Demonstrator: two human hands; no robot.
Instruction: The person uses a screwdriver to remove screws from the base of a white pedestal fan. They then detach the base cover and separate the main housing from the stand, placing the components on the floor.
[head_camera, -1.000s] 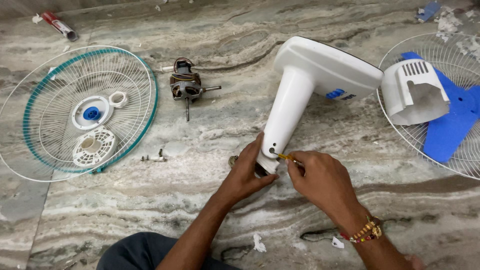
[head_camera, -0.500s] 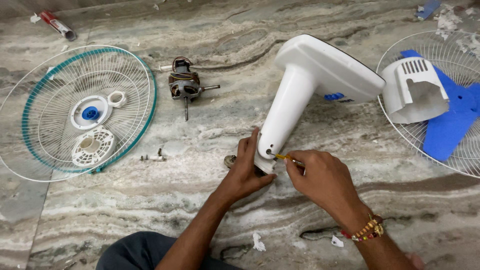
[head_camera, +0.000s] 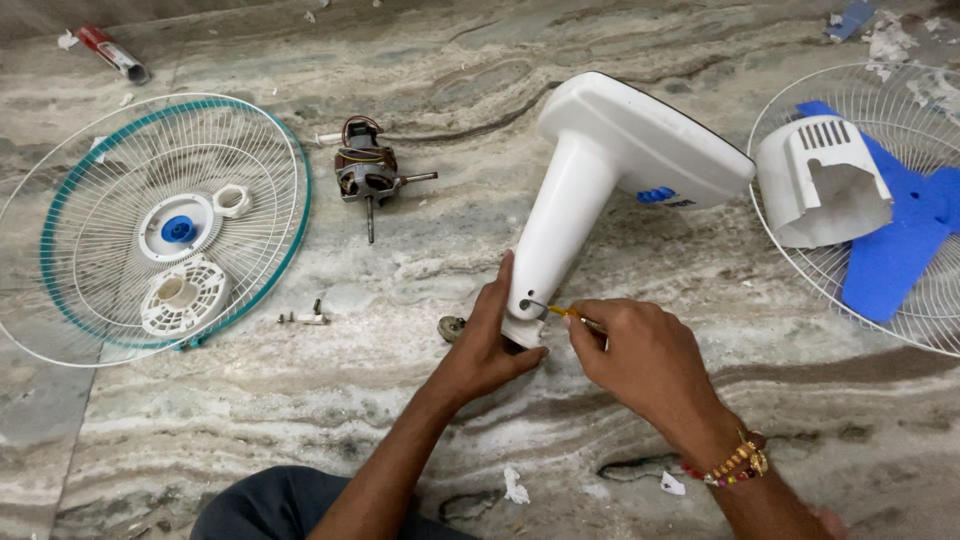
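A white fan stand (head_camera: 600, 170) lies on its side on the marble floor, with its wide base away from me and its neck pointing at me. My left hand (head_camera: 490, 345) grips the end of the neck. My right hand (head_camera: 640, 350) holds a small yellow-handled screwdriver (head_camera: 565, 313), whose tip is at a hole in the side of the neck.
A wire fan guard with a teal rim (head_camera: 150, 220) lies at left, holding white plastic parts. A bare motor (head_camera: 365, 172) sits beyond it. At right, a white motor cover (head_camera: 825, 180) and blue blade (head_camera: 900, 240) rest on another guard. Small screws (head_camera: 300, 318) lie loose.
My hands and the stand stay almost where they were. The stand's neck has shifted slightly and the screwdriver tip stays at the hole.
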